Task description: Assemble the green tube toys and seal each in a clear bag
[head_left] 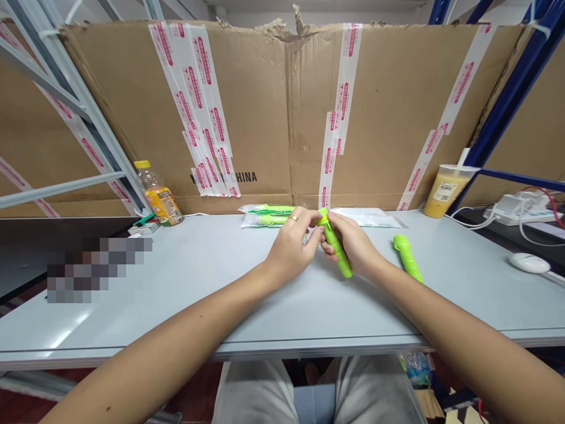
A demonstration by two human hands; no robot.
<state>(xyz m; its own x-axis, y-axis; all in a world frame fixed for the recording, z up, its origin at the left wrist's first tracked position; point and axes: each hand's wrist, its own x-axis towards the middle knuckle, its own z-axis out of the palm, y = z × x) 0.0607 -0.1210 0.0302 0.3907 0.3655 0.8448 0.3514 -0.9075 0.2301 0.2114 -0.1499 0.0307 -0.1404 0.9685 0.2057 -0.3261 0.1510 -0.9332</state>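
Note:
A lime-green ridged plastic tube (338, 250) is held at a tilt above the middle of the table, its capped end up and away from me. My right hand (348, 238) wraps round its upper body. At that capped end, the fingers and thumb of my left hand (296, 241) pinch the tube; a ring shows on one finger. Further right lies a second lime-green tube (406, 257) with a wider rounded head, partly covered by my right forearm. Behind my hands are clear packets (265, 217) with green items inside.
Another clear plastic bag (368, 218) lies along the cardboard wall (260, 106). A juice bottle (159, 194) stands at the back left, a lidded drink cup (448, 191) at the back right. A white mouse (529, 263) and a power strip (514, 212) are on the right.

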